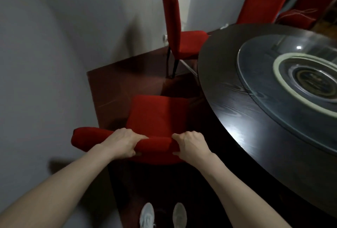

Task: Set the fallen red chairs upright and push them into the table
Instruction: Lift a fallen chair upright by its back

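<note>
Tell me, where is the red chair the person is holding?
In the head view, the held red chair stands low in the middle, just left of the round dark table, with the left hand and right hand gripping its backrest top.

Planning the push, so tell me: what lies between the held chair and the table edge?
Only bare dark floor separates the held chair from the table in the head view.

Dim, softly blurred wide-angle view; glare streaks the dark table (pixel 237 118), edges bend.
</note>
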A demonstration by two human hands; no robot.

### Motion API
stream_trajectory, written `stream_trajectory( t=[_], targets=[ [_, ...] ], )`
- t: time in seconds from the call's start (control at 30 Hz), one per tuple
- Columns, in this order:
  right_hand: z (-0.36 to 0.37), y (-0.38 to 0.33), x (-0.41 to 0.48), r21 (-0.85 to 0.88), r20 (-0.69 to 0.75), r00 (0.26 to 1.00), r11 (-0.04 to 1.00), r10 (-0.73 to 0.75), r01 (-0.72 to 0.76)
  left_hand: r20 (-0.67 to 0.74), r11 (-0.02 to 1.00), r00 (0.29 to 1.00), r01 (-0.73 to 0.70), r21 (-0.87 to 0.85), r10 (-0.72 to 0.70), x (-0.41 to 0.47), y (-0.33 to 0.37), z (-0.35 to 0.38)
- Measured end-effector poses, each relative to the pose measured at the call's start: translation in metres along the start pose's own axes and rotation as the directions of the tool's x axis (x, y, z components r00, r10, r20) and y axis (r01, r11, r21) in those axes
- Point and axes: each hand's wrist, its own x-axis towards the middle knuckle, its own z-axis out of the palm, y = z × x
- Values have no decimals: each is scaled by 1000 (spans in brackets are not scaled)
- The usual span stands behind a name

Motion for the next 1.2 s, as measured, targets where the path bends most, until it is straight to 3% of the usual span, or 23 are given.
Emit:
stream_trajectory(
  t=[0.47,0.9,1.2],
  targets=[
    [24,-37,-60,0,-54,998,1000,13,-13,26,990,990,-140,14,139,-47,12,17],
    [25,-8,-85,28,-85,986,989,145,-143,6,933,943,-332,142,334,-8,39,-1],
    [20,-8,-79,3,-28,988,988,155,-154,126,917,922,-380,116,366,1,34,-15]
  ],
)
